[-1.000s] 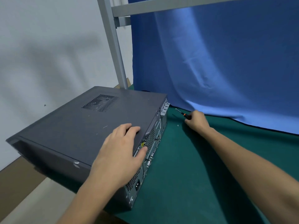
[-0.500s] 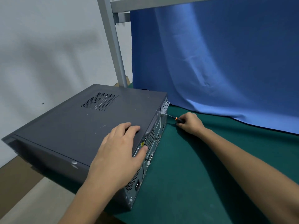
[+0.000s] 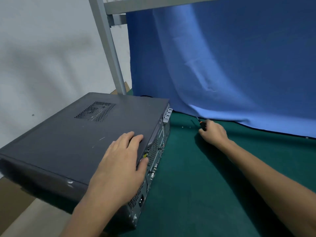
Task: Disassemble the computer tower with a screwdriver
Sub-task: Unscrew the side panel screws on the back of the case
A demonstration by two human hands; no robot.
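Early stage, I judge. The computer tower (image 3: 82,134) lies on its side, left-centre, on the green surface (image 3: 205,185). Dark grey cover on, vent up, ports facing right. Two pale specks (image 3: 182,127) nearby, likely screws already out. On the cover: left hand (image 3: 119,165), flat, grip apart. Centre-right: right hand (image 3: 213,134), grip clamped on screwdriver (image 3: 201,123), apart from the tower.

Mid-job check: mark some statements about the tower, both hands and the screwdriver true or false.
1. The dark grey metal computer tower lies on its side. True.
2. The right hand grips the orange-and-black-handled screwdriver. True.
3. The left hand also holds a tool. False: it rests on the tower's top panel.
4. The screwdriver's tip is in the tower's rear panel. False: it is apart from the tower, near the blue cloth.
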